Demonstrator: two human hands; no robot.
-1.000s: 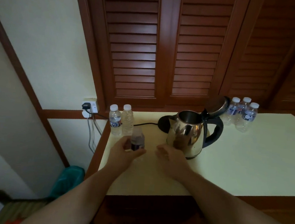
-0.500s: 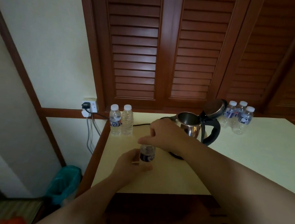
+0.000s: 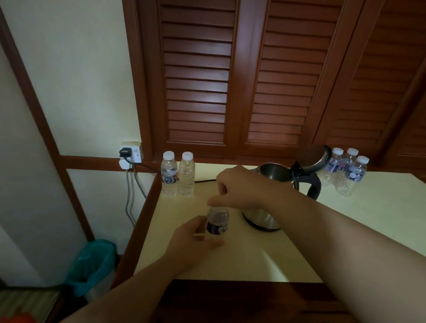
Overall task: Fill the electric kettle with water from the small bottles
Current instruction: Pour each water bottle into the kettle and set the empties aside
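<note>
A small water bottle [image 3: 217, 220] with a dark label stands upright near the table's front left. My left hand [image 3: 192, 237] holds its body from the left. My right hand [image 3: 238, 187] is over the bottle's top with fingers curled round the cap, which is hidden. Behind my right arm stands the steel electric kettle [image 3: 272, 171], its lid [image 3: 311, 157] flipped open and its black handle to the right.
Two capped bottles [image 3: 177, 174] stand at the table's back left corner, three more [image 3: 346, 171] at the back right. The kettle's cord [image 3: 200, 181] runs to a wall socket [image 3: 130, 153]. A teal-lined bin [image 3: 91, 264] sits on the floor left of the cream table [image 3: 355, 223].
My right hand has moved from the table beside the kettle onto the bottle's cap. My left hand has brought the bottle nearer the front edge.
</note>
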